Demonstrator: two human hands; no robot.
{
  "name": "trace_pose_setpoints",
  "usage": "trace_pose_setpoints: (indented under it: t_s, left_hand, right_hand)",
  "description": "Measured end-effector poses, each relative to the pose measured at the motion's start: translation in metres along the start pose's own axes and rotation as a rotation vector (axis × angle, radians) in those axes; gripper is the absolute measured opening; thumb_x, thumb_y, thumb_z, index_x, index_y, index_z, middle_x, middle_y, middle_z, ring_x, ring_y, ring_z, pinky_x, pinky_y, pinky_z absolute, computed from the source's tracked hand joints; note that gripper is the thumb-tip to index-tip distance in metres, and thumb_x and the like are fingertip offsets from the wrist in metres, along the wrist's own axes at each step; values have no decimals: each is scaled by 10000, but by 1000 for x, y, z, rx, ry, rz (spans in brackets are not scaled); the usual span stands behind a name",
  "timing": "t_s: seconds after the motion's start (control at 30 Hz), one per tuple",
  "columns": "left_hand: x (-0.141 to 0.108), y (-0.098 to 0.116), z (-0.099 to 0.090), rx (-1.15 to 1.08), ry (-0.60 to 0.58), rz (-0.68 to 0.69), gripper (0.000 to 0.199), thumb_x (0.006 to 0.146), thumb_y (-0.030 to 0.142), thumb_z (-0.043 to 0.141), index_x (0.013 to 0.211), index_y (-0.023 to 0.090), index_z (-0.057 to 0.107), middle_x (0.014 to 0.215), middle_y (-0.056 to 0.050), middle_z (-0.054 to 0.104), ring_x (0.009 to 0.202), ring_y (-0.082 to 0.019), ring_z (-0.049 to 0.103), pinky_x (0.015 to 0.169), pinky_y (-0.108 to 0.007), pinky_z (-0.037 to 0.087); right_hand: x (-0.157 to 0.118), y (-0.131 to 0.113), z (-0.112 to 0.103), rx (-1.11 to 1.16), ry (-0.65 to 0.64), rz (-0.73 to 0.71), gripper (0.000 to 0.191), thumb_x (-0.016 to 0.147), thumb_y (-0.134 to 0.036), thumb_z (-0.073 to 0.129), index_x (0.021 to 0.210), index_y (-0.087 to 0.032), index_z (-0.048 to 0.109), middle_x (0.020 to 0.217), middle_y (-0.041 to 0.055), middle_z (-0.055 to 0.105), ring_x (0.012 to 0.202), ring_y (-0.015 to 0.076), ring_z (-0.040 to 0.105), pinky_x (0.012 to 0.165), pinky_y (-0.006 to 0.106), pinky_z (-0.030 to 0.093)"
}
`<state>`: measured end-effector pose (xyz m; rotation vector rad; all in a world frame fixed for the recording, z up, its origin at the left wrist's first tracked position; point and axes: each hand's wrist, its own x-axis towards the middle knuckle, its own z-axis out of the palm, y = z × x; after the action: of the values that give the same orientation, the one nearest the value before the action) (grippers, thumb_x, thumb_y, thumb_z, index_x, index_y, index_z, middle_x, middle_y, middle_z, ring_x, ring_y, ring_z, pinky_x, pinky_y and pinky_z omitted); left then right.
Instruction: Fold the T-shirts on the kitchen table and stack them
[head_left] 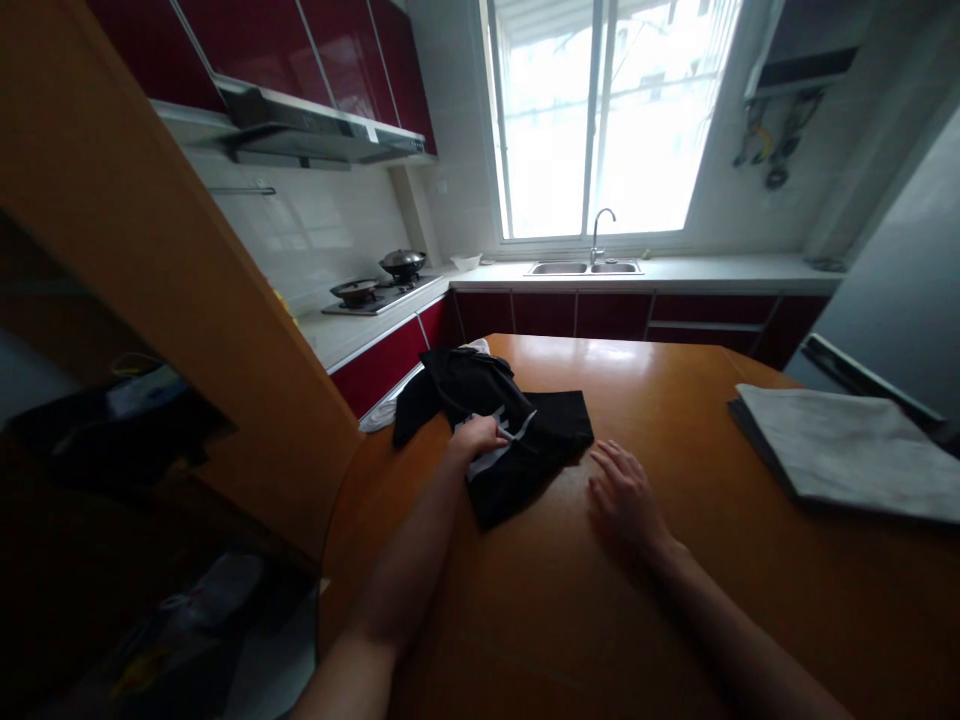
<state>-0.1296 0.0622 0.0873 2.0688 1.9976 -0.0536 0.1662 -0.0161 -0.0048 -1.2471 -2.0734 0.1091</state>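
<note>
A crumpled black garment (pixel 555 415) with white-grey markings lies on the wooden table, left of its middle. My left hand (pixel 478 437) is closed on the garment, pinching a pale strip or edge of it. Beside the garment's right edge, my right hand (pixel 621 490) rests low over the tabletop with its fingers apart and nothing in them. Whether its fingertips touch the cloth is hard to tell.
Folded grey cloth (pixel 855 440) lies on the table (pixel 675 380) at the right. White cloth (pixel 379 415) shows at the left edge, behind the garment. Beyond are a stove with pans (pixel 356 292), a sink (pixel 561 268) and a wooden panel (pixel 187 250) on the left.
</note>
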Motion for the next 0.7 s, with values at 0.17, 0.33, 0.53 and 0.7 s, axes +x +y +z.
trace_pose_setpoints:
  t_s: [0.17,0.33,0.53,0.7]
  left_hand:
    - [-2,20,11,84,-77,82,242,876,398,675,866,184,789,955,-133,764,980,-287,713,827,-310,521]
    - [-10,50,22,2,-147,318,290,898,432,645,1072,238,774,1042,-65,772,998,-231,708,833,-250,514]
    - [4,54,27,-413,11,501,376,955,386,576,1271,207,676,1143,-45,743,992,-178,708,837,-227,532]
    - [17,16,23,-203,255,168,320,957,278,559,1228,173,694,1322,-128,643,1231,-229,596,1048,-280,425]
  right_hand:
    - [-9,-52,-3,85,-274,-337,447,969,-316,514,1408,-244,551,1544,79,463,1458,259,346,1205,510,252]
    - [-10,-59,-3,65,-380,-256,391,1005,-399,478,1348,-255,596,1385,79,615,1327,240,501,1194,507,235]
    - [1,-18,-12,-238,-185,227,372,1040,-345,373,973,-207,712,1021,81,717,1010,231,647,1162,529,222]
    - [5,14,-21,-351,-130,439,396,1028,-329,352,974,-173,711,1063,120,712,1002,254,654,1167,593,133]
